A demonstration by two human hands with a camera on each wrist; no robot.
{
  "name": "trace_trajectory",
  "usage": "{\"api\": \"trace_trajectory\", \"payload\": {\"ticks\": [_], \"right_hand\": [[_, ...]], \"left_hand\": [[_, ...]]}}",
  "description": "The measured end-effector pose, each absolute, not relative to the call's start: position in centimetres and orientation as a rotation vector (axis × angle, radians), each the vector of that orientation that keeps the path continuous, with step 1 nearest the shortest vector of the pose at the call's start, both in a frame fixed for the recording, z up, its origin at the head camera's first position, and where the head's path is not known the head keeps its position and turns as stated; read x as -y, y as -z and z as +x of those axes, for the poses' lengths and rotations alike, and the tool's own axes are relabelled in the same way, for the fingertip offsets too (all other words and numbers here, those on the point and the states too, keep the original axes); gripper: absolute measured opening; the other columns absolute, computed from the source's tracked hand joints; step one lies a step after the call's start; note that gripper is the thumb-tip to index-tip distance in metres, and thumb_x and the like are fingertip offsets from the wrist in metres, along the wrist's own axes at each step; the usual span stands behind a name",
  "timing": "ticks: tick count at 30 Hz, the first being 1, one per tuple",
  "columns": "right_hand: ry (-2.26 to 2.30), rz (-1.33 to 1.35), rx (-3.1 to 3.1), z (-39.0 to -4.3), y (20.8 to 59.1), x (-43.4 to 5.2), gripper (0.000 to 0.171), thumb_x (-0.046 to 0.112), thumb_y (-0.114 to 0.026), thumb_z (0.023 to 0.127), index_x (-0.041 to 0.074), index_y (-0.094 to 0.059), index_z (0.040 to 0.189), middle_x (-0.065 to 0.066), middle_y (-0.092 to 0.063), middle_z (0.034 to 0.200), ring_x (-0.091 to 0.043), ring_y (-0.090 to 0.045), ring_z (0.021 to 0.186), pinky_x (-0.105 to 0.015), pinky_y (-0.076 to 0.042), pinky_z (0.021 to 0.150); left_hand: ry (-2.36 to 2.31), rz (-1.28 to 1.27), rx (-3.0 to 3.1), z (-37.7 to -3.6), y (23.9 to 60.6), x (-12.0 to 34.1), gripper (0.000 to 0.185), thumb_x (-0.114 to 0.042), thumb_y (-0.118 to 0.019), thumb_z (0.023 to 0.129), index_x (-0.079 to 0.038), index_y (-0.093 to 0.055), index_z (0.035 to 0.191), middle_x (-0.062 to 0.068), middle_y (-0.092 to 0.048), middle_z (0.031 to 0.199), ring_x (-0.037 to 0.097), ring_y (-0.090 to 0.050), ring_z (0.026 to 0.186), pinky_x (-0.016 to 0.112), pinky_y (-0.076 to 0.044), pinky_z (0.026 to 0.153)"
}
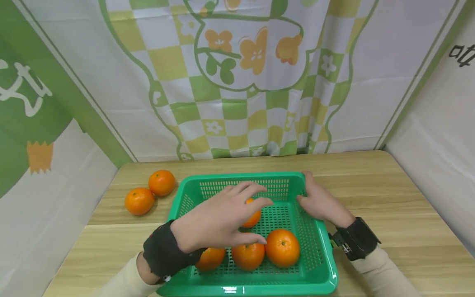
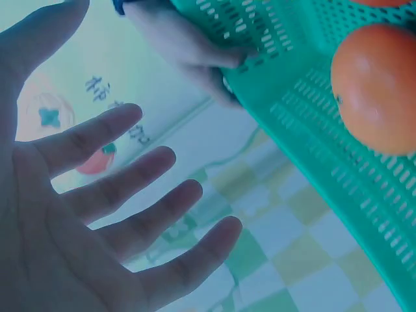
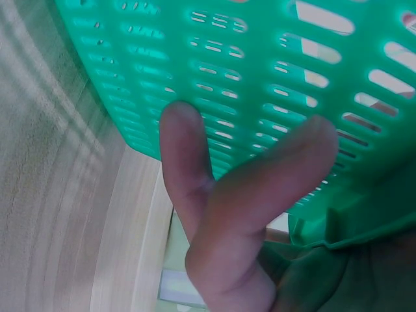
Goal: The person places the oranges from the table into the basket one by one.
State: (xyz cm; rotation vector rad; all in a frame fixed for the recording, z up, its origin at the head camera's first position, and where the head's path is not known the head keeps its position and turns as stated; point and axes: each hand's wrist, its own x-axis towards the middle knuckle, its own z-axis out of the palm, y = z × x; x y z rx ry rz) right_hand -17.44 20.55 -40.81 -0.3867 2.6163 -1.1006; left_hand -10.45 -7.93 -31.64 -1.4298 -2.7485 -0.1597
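A green perforated plastic basket (image 1: 326, 264) holds several oranges. One orange (image 1: 283, 248) sits toward its front right, beside another orange (image 1: 248, 256) that the left thumb overlaps. My left hand (image 1: 226, 216) hovers over the basket, fingers spread and lightly bent, with nothing in it. Behind those fingers an orange (image 1: 253, 218) is partly hidden, while the wrist partly covers an orange (image 1: 210, 259) at the front left. My right hand (image 1: 322, 201) grips the rim at the basket's back right corner. In the right wrist view, fingers (image 3: 185, 143) lie against the slotted wall.
Two loose oranges, one nearer (image 1: 139, 201) and one farther (image 1: 162, 182), stand on the wooden table (image 1: 386, 206) left of the basket. A patterned fabric curtain (image 1: 245, 111) rises behind the table, and white fabric panels flank both sides.
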Motion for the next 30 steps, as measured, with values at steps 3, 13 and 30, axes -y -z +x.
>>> {"api": "trace_trajectory", "payload": {"ticks": [3, 13, 30], "right_hand": [[1.097, -0.400, -2.620, -17.4, 40.8, -20.6, 0.076, 0.009, -0.051, 0.104, -0.008, -0.004, 0.161, -0.044, -0.054, 0.139, -0.031, -0.068, 0.096, -0.035, -0.061, 0.073], [1.111, -0.414, -2.617, -17.5, 40.8, -20.8, 0.073, 0.008, -0.049, 0.104, -0.008, -0.006, 0.161, -0.043, -0.053, 0.142, -0.032, -0.067, 0.100, -0.034, -0.061, 0.075], [1.113, -0.415, -2.611, -17.5, 40.7, -20.7, 0.075, 0.008, -0.050, 0.104, -0.009, -0.004, 0.161, -0.044, -0.052, 0.141, -0.030, -0.066, 0.095, -0.032, -0.059, 0.071]], "left_hand": [[0.220, -1.387, 2.728, -10.6, 31.6, 9.0, 0.068, -0.061, -0.070, 0.095, -0.020, -0.056, 0.147, 0.006, -0.051, 0.156, 0.027, -0.049, 0.144, 0.048, -0.051, 0.117], [0.383, -1.244, 2.788, -11.2, 31.8, 12.0, 0.061, -0.053, -0.072, 0.096, -0.020, -0.057, 0.145, 0.008, -0.054, 0.152, 0.029, -0.053, 0.140, 0.048, -0.052, 0.114], [0.411, -1.026, 2.827, -11.7, 31.3, 16.2, 0.058, -0.040, -0.076, 0.097, -0.016, -0.057, 0.146, 0.010, -0.053, 0.151, 0.029, -0.058, 0.136, 0.041, -0.061, 0.102]]}}
